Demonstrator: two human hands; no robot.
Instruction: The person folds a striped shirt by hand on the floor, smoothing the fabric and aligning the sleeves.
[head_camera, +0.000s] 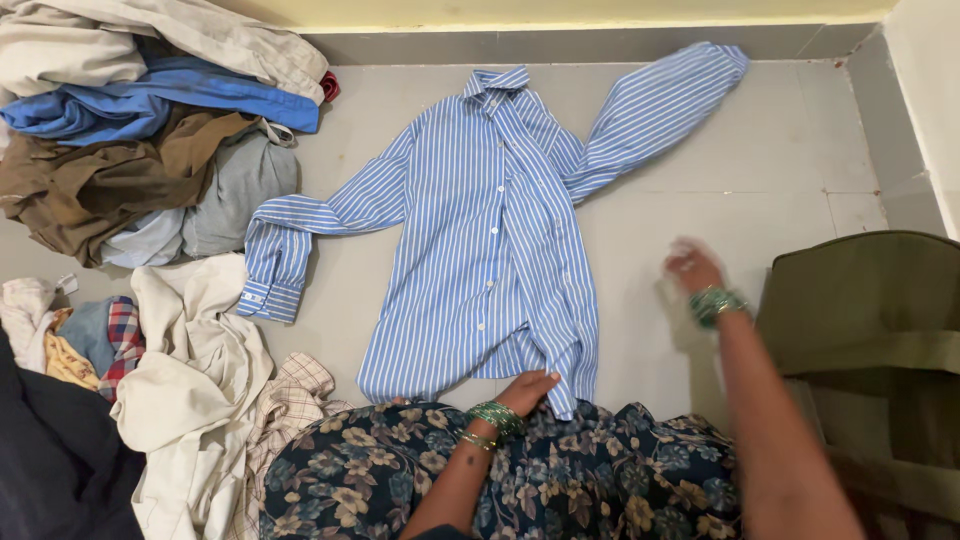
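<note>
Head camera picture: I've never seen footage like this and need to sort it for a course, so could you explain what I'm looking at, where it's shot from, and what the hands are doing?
This is one picture from a camera worn on a person's head, looking down at the floor in front of them. There is no machine, only two bare hands.

A blue striped shirt lies spread out on the floor, buttoned front up, sleeves out to the sides. The left hand, with green bangles at the wrist, rests on the shirt's lower hem. The right hand is blurred, above the bare floor beside the shirt, and holds nothing.

To the left lies a pile of clothes, with cream and checked ones below. A folded olive garment sits at the right. The floral fabric at the bottom is the person's own clothing.
</note>
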